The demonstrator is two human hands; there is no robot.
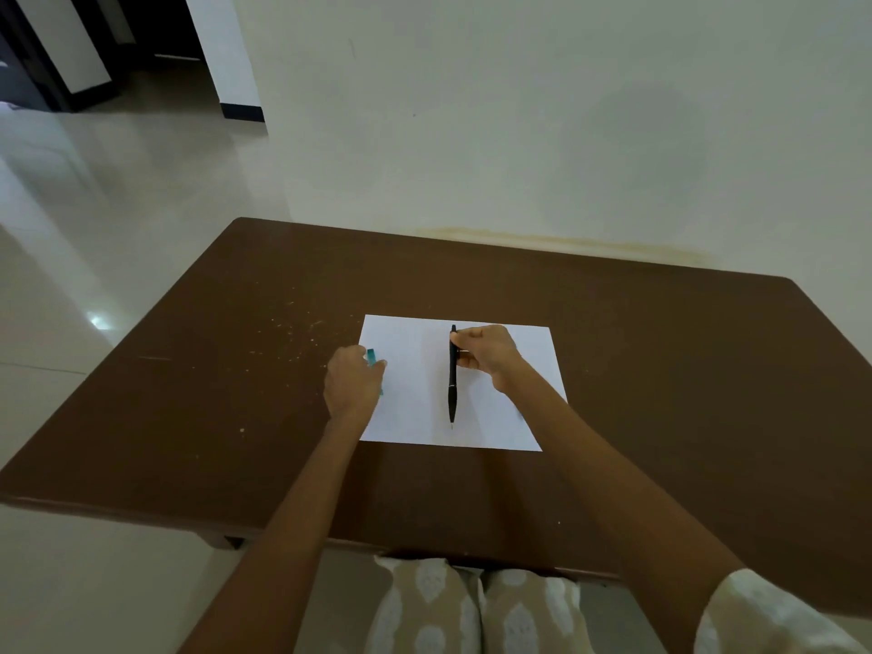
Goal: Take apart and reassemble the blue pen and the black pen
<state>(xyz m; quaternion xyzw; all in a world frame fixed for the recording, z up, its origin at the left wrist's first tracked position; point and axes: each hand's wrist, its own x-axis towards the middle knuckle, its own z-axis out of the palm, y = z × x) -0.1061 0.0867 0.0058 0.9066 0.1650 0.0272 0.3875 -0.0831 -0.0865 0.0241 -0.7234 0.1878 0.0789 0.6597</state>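
Table: I see a brown top carrying a white sheet of paper.
Black pen: lies along the paper, tip toward me, whole as far as I can tell.
Right hand: my fingers pinch the black pen near its far, clip end.
Blue pen: at the paper's left edge, mostly hidden; only a teal bit shows past the fingers.
Left hand: curled over the blue pen; I cannot tell whether it grips or merely covers it.
Progress: I see no loose parts on the paper. I judge that either nothing is apart yet or both pens are rebuilt; one frame does not settle which.
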